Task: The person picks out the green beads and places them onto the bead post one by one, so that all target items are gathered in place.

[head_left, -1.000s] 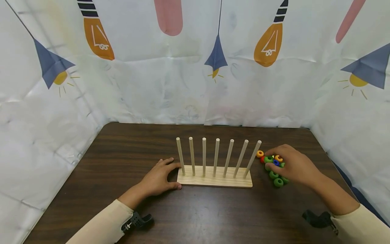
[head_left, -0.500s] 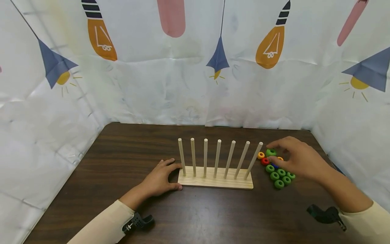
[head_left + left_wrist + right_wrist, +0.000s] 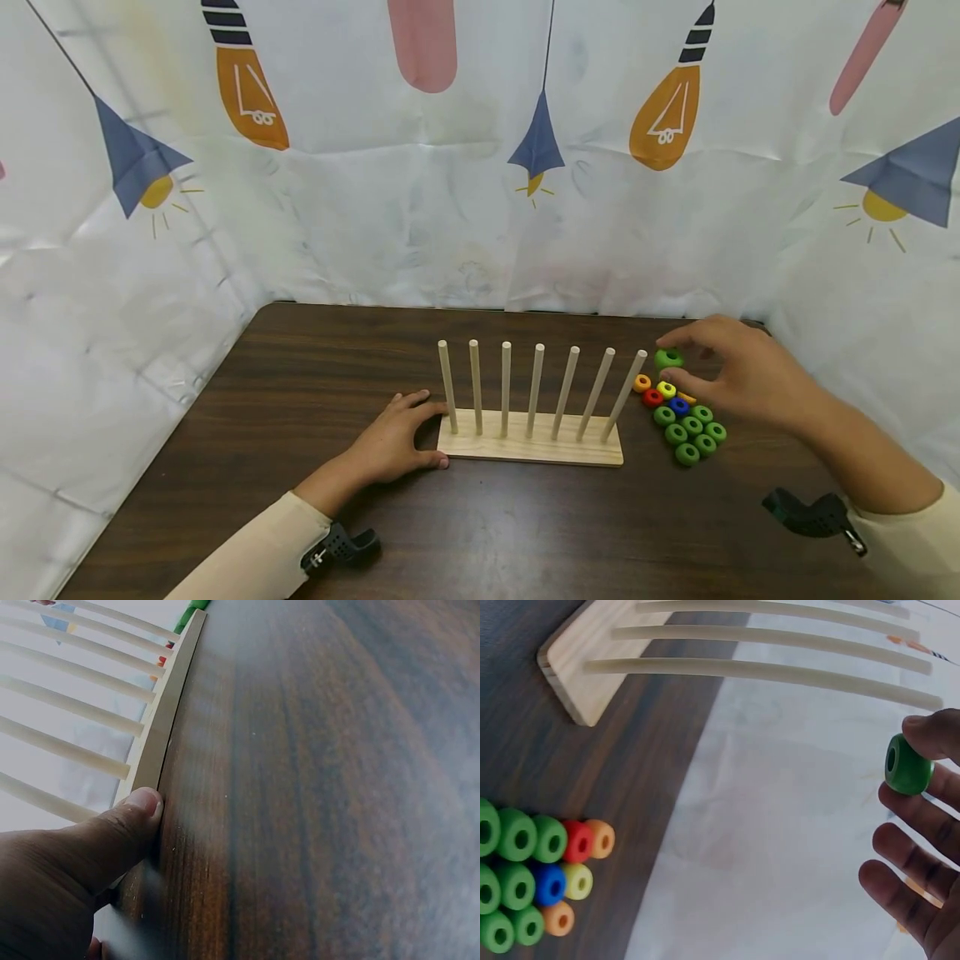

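Observation:
My left hand [image 3: 390, 437] holds the left end of a pale wooden peg rack [image 3: 517, 450], thumb at its front edge and fingers toward the back. In the left wrist view the thumb [image 3: 131, 817] presses on the base's long edge. The rack stands upright with a row of several bare pegs. Above the table, right of the rack, my right hand [image 3: 750, 375] pinches a green bead [image 3: 668, 358]. The right wrist view shows that green bead [image 3: 909, 766] between thumb and fingertip, its hole facing sideways, while the other fingers spread apart.
Below the right hand lies a cluster of beads: several green beads [image 3: 690, 426], a red bead [image 3: 653, 397], a blue bead [image 3: 678, 407], a yellow bead [image 3: 666, 389] and two orange ones. The dark wooden table [image 3: 510, 533] meets a printed white cloth [image 3: 465, 225] behind.
The right hand has lifted the green bead up off the cluster, uncovering the yellow, blue and green beads beneath. The left hand and the rack have stayed in place.

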`<state>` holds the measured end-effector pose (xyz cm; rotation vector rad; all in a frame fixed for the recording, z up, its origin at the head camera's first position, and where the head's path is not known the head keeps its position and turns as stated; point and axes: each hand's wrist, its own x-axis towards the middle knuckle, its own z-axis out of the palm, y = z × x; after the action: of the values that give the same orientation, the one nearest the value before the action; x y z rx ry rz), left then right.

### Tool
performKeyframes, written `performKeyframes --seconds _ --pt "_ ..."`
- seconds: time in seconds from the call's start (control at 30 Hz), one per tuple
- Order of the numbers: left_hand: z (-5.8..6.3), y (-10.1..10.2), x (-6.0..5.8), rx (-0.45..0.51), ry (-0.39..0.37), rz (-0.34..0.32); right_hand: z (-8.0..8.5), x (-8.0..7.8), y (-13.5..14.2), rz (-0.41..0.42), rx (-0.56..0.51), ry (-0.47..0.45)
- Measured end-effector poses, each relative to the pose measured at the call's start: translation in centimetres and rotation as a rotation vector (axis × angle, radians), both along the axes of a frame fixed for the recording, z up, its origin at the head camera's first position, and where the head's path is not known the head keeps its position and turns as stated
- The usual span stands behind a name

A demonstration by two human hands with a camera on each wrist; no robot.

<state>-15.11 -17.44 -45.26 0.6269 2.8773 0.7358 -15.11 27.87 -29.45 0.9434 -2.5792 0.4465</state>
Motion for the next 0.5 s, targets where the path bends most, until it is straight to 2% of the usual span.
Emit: performKeyframes --seconds 0.17,0.5 --pt "-0.1 0.0 0.0 0.002 0.001 -0.001 1.1 -0.1 -0.3 0.027 -0.016 -0.017" --pt "-0.1 -0.1 0.0 0.006 0.001 -0.008 2.4 0.0 -1.0 0.027 -0.043 -0.032"
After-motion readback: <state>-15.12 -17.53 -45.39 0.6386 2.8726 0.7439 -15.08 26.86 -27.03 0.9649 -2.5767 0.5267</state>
